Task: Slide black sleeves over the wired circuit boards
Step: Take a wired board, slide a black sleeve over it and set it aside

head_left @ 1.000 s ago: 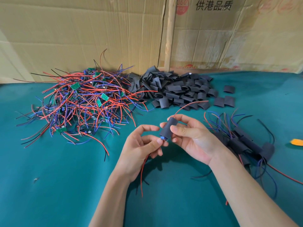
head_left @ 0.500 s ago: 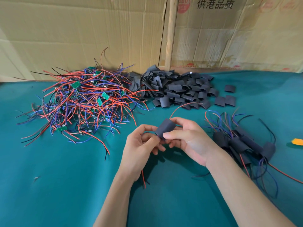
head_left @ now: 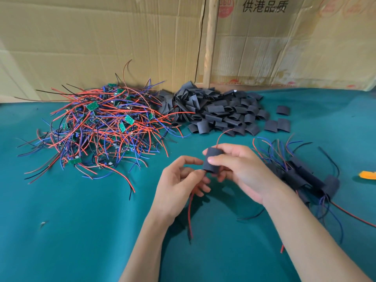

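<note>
The right hand holds a black sleeve above the green table, thumb lying across its front and fingers curled behind it. The left hand pinches at the sleeve's lower end, where a red wire hangs down; another red wire curves out of the top. The board inside is hidden. Printed on the cardboard behind are "供港品质" and a red "360" roundel. One tangled heap of wired circuit boards lies to the left, one heap of loose sleeves in the middle with three strays beside it, and a cluster of sleeved boards to the right, too tangled to count.
</note>
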Demonstrator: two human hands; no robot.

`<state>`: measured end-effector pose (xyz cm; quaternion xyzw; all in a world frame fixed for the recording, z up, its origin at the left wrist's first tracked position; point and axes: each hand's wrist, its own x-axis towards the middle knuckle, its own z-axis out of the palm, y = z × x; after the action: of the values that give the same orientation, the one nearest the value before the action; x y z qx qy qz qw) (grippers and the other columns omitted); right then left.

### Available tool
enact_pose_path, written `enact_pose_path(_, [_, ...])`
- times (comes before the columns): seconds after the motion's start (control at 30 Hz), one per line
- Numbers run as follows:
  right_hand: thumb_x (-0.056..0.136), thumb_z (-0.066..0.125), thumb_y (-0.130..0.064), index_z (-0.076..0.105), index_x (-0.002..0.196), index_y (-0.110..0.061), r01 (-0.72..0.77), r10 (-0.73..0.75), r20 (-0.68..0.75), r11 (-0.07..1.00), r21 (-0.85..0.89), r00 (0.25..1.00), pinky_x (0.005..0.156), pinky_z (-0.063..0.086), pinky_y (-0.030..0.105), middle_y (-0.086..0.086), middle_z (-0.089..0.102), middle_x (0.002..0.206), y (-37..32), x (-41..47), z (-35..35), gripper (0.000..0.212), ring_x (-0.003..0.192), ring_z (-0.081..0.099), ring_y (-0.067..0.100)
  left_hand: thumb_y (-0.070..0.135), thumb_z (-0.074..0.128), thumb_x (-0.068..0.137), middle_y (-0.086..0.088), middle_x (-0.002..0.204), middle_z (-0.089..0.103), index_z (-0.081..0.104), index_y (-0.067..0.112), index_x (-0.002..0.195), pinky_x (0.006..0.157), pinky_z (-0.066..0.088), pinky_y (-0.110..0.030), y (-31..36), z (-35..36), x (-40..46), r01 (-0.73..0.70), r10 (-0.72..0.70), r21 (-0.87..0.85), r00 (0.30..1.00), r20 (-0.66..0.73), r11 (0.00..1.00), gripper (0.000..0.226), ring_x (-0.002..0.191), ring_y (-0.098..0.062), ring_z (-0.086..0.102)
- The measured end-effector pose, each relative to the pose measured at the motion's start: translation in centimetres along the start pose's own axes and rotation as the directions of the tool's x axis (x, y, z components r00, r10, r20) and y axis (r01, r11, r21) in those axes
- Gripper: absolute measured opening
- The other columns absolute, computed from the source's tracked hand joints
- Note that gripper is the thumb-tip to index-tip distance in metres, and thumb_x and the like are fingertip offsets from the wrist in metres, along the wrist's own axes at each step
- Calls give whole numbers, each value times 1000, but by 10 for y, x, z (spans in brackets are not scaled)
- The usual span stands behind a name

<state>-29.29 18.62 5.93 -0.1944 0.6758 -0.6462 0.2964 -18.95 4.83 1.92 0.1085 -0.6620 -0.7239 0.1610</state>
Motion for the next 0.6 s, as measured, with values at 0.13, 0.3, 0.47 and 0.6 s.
enact_pose_path(0.13, [69,68,-23,67,98,-19,-90,24,-198,939,-333,980,44,35,22,-1,69,66,-18,-18,-40,30,48,52,11,15,57,82,-11,84,75,66,7,101,64,54,-25,-4,0,3,-9,12,39,998,-69,999,23,71,-21,71])
enact_pose_path(0.3, [72,71,-37,61,88,-31,-251,56,-248,347,-903,967,61,43,31,-6,68,62,-35,-39,-81,20,61,54,6,22,60,82,0,81,73,70,16,88,63,53,-22,-6,3,2,-43,81,162,969,-234,986,14,73,-17,72])
enact_pose_path(0.47, [75,70,-36,61,106,-29,-333,-4,-334,92,-939,942,89,53,42,-3,68,108,-46,-35,-71,32,106,62,30,7,62,83,9,80,65,69,16,80,72,52,-31,-5,-7,3,-69,379,578,816,-436,813,11,72,-10,61])
enact_pose_path(0.6, [83,73,-39,64,110,-33,-145,-97,-166,187,-972,981,94,49,39,-10,67,111,-63,-17,-34,29,114,58,24,0,64,81,0,83,66,68,10,78,77,49,-38,-6,-11,4,39,409,665,762,-502,746,12,81,-24,61])
